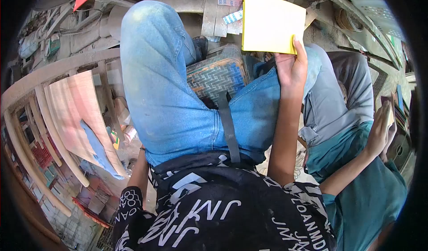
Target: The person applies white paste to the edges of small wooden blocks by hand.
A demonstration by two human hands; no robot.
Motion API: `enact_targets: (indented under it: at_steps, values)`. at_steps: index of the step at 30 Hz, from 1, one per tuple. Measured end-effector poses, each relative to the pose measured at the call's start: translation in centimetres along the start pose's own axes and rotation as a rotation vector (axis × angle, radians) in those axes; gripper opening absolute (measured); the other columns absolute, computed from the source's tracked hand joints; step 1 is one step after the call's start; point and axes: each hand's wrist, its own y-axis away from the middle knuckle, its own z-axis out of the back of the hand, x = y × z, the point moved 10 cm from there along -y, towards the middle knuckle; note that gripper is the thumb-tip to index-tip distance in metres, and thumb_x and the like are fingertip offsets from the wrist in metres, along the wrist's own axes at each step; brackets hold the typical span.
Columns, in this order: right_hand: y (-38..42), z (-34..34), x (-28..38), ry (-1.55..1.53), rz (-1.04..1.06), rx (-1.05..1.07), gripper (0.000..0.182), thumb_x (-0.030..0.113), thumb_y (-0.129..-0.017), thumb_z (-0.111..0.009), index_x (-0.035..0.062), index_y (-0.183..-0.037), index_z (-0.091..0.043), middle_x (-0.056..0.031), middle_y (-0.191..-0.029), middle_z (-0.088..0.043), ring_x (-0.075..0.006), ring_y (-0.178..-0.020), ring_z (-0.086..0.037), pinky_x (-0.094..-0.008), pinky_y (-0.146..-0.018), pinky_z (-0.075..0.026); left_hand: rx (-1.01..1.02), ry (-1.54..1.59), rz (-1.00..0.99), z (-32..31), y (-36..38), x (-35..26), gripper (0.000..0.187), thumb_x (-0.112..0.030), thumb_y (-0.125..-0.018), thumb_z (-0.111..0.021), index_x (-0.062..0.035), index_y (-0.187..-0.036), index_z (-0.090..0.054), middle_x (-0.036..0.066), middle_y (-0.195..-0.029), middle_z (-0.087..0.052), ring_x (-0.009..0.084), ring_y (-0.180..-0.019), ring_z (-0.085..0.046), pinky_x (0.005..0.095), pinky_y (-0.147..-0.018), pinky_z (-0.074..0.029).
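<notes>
Beside the woven blue-and-grey plastic stool (218, 73), taken as the landmark, the person's blue denim legs (165, 90) fill most of the view, straddling its seat. Left of the stool leans a curved pale wooden frame with a plywood panel (71, 113), a blue scrap lying on it. Right of the stool sits another person in grey trousers and a teal shirt (356, 184), their hand (381, 130) around a small dark object. Above the stool's right edge, the flat yellow rectangular pad (272, 24) is raised toward the face, likely for reading. The right hand (292, 68) is clamped on its lower corner, thumb over the edge. The left hand is hidden behind the thigh, so its state cannot be told.
</notes>
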Motion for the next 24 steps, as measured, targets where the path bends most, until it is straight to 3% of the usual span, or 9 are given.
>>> enact_targets:
  at_steps: [5, 16, 24]
  values:
    - [-0.7, 0.2, -0.4, 0.006, 0.007, 0.02, 0.03, 0.015, -0.092, -0.052, -0.0007, -0.118, -0.049, -0.0115, -0.117, -0.058, -0.0222, -0.107, -0.057, -0.0393, -0.089, -0.048, 0.099, 0.292, 0.014, -4.3, -2.3, 3.2, 0.027, -0.017, -0.094, -0.045, -0.0022, -0.113, -0.056, 0.009, -0.114, -0.06, 0.0164, -0.106, -0.056, 0.032, -0.092, -0.046]
    - [-1.3, 0.0, -1.6, -0.009, -0.037, 0.031, 0.029, 0.014, -0.092, -0.051, 0.0014, -0.118, -0.049, -0.01, -0.115, -0.059, -0.0214, -0.107, -0.057, -0.0382, -0.089, -0.046, 0.448, 1.372, 0.281, -23.3, -7.3, 15.4, 0.026, -0.014, -0.092, -0.048, -0.0027, -0.114, -0.057, 0.008, -0.113, -0.061, 0.0152, -0.106, -0.056, 0.0311, -0.092, -0.047]
    - [-1.4, -0.1, -1.7, 0.028, -0.039, 0.009, 0.029, 0.017, -0.092, -0.053, 0.0026, -0.117, -0.05, -0.009, -0.111, -0.059, -0.0194, -0.099, -0.058, -0.0342, -0.078, -0.047, 0.507, 1.768, 0.422, -30.1, -8.9, 19.6, 0.026, -0.012, -0.091, -0.049, -0.0031, -0.114, -0.057, 0.007, -0.113, -0.061, 0.0143, -0.105, -0.057, 0.0305, -0.091, -0.047]
